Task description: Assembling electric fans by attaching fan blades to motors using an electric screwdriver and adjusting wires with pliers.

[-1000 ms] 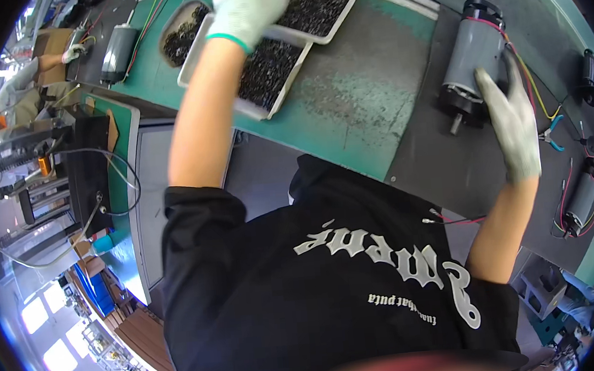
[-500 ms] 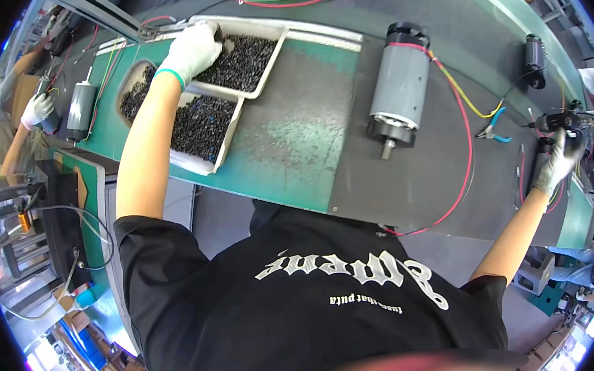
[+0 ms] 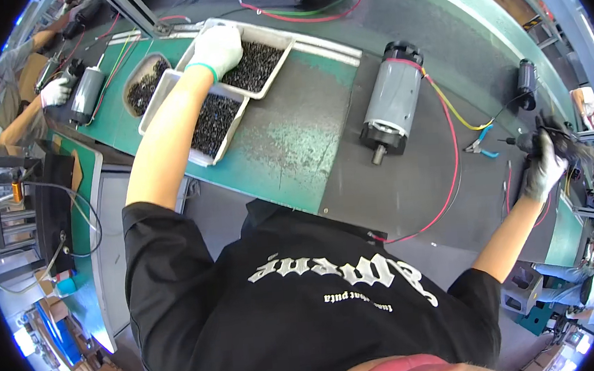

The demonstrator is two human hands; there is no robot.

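Note:
My left hand (image 3: 219, 50), in a white glove with a green cuff, is over the far white bin (image 3: 271, 80) of small black screw-like parts. Its fingers point down into the bin and are hidden by the back of the hand. Nearer me stands a second bin (image 3: 223, 151) of similar dark parts, partly under my forearm. At the far right my gloved right hand (image 3: 546, 171) is closed round a black power screwdriver (image 3: 564, 142), blurred, with its thin bit toward the left. A large grey cylindrical motor (image 3: 393, 98) lies between my hands, its shaft toward me.
Blue-handled pliers (image 3: 482, 144) lie beside the motor's red and yellow wires (image 3: 454, 131). A small black motor (image 3: 527, 84) is further right. An oval tray (image 3: 136, 79) sits left of the bins. At far left a co-worker's gloved hand (image 3: 56, 92) is near another grey motor (image 3: 87, 94).
My left hand has shifted right over the far bin. My right hand has moved slightly toward me and left with the power screwdriver. The whole view has shifted a little.

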